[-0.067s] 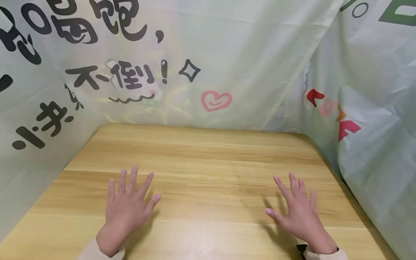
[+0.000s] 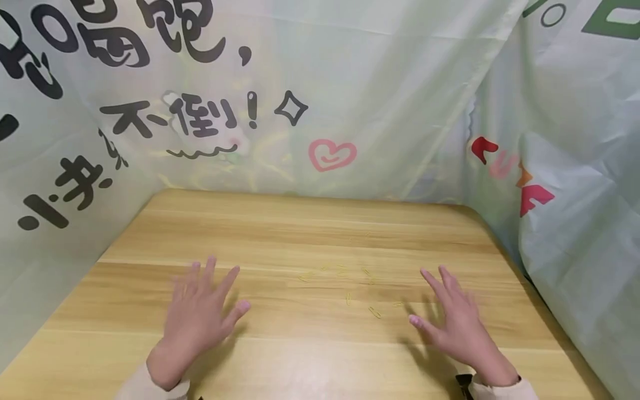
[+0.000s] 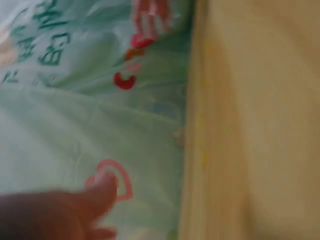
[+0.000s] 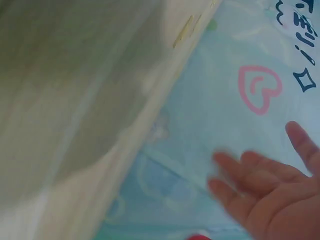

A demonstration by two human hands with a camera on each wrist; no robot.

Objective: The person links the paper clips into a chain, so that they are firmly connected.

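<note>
Several thin yellow paper clips (image 2: 375, 312) lie scattered over the middle of the wooden table (image 2: 280, 355), between the two hands. On the left, the left hand (image 2: 197, 316) hovers palm down over the wood, fingers spread and holding nothing. The right hand (image 2: 457, 328) is held above the right side, thumb and fingers apart, with the nearest paper clip (image 2: 398, 304) just to its left. In the right wrist view the palm of the right hand (image 4: 272, 192) shows bare. The left wrist view catches the left hand (image 3: 75, 205) blurred, with its thumb out.
A pale printed cloth (image 2: 400, 111) hangs behind the table and along both sides, with dark lettering and a pink heart (image 2: 332, 155). A small black object (image 2: 464, 383) sits by the right sleeve.
The fingers of both hands have bent slightly and blurred with motion. The left hand has shifted a little to the right. The paper clips lie as before.
</note>
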